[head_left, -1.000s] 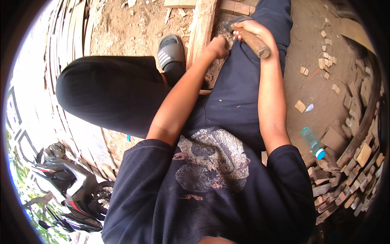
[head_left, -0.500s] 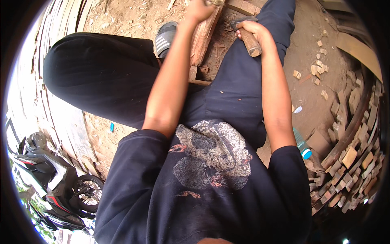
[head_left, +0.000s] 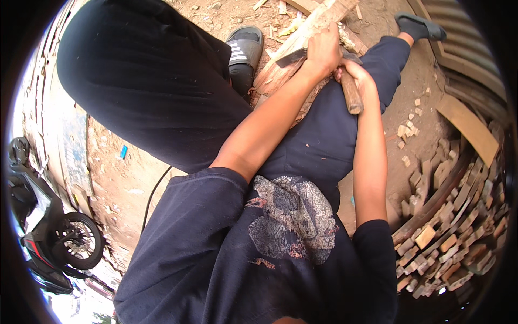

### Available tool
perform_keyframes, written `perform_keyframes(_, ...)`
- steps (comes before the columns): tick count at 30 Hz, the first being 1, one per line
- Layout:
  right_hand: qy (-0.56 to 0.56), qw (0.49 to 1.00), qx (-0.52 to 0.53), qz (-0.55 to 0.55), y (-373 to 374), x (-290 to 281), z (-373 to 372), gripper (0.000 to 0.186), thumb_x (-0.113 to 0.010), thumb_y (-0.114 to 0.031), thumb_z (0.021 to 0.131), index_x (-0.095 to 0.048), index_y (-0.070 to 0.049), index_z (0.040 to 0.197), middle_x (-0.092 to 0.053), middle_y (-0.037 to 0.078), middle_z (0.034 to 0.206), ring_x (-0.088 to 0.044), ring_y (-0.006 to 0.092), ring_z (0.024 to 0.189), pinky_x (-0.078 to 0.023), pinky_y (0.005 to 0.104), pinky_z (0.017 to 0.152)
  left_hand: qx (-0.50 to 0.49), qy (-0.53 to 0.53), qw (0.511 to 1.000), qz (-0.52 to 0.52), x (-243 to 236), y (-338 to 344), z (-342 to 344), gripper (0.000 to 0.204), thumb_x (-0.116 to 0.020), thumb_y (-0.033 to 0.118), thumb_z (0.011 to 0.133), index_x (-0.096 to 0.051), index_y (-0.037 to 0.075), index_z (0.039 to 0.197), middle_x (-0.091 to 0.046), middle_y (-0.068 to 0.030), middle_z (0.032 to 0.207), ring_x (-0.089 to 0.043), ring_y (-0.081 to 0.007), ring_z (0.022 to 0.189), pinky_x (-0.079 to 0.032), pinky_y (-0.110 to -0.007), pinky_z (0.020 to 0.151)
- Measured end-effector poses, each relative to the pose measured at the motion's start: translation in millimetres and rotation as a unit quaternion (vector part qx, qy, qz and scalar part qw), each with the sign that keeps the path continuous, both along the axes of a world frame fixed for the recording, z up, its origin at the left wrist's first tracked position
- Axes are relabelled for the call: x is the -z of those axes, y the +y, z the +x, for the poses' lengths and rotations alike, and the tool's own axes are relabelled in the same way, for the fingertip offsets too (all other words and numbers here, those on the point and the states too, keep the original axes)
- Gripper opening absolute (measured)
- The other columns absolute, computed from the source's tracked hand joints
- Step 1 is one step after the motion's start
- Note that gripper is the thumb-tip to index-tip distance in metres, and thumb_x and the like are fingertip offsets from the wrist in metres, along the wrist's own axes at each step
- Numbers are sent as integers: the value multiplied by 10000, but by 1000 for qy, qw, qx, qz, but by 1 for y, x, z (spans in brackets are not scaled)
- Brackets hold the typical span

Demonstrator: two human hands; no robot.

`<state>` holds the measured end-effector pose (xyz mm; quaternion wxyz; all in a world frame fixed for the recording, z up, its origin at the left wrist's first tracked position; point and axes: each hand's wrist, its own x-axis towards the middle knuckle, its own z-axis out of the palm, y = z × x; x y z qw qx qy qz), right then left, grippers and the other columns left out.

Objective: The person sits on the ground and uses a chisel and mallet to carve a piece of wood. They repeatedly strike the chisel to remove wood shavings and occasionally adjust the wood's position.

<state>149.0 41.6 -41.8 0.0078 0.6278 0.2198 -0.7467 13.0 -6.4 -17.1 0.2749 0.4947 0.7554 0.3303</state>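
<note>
My right hand (head_left: 359,75) is closed round the short, thick wooden handle of a metal-headed, hatchet-like tool (head_left: 352,97), above my outstretched right thigh. Beside it, my left hand (head_left: 324,51) is closed with its fingers curled; what they grip is hidden. A dark flat blade (head_left: 291,58) sticks out left of that hand. Whether it belongs to the same tool I cannot tell, since the hand covers the middle. Beneath both hands lies a rough, split timber (head_left: 297,38), running from between my legs toward the far side.
Wood chips and small offcuts (head_left: 408,129) lie on the dirt floor at right, beside a large stack of cut wood pieces (head_left: 442,243). Corrugated metal sheeting (head_left: 469,38) stands far right. A motorcycle (head_left: 48,232) is at lower left, with a black cable (head_left: 154,197) near my hip.
My left hand has come down and right, close to my right hand. The dark blade now shows at its left. My view has shifted, bringing my right foot into sight.
</note>
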Motion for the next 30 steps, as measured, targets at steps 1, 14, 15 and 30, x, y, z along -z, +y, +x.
perform_keyframes(1, -23, 1000, -6, 1, -5, -15, -4, 143, -473, -104, 922, -480, -52, 790, -488, 17, 572, -462, 107, 426, -451, 233, 435, -8, -21, 1000, 7, 0, 0, 1, 311, -603, 41, 736, -444, -26, 995, -606, -253, 856, -625, -404, 794, -511, -472, 701)
perform_keyframes(14, -59, 998, 2, 31, -7, -23, -10, 139, -501, -201, 953, -528, -68, 922, -547, 13, 677, -511, 98, 486, -451, 239, 405, -56, -54, 995, 63, -2, -5, 7, 281, -659, 20, 641, -586, -37, 906, -529, -215, 998, -522, -356, 986, -449, -418, 868)
perform_keyframes(15, -57, 998, 8, 33, -8, -23, -10, 125, -499, -183, 949, -524, -63, 927, -542, 17, 683, -505, 96, 490, -450, 237, 407, -64, -59, 994, 73, -1, -5, 6, 265, -658, 19, 638, -596, -35, 890, -527, -214, 1000, -525, -358, 984, -455, -415, 867)
perform_keyframes(30, -20, 1000, 10, 14, -18, -37, 1, 91, -517, -90, 919, -490, -10, 886, -510, 47, 691, -470, 92, 527, -436, 227, 468, -137, -68, 988, 31, 13, 4, -24, 314, -726, 160, 669, -583, -3, 896, -646, -194, 783, -646, -375, 747, -521, -445, 667)
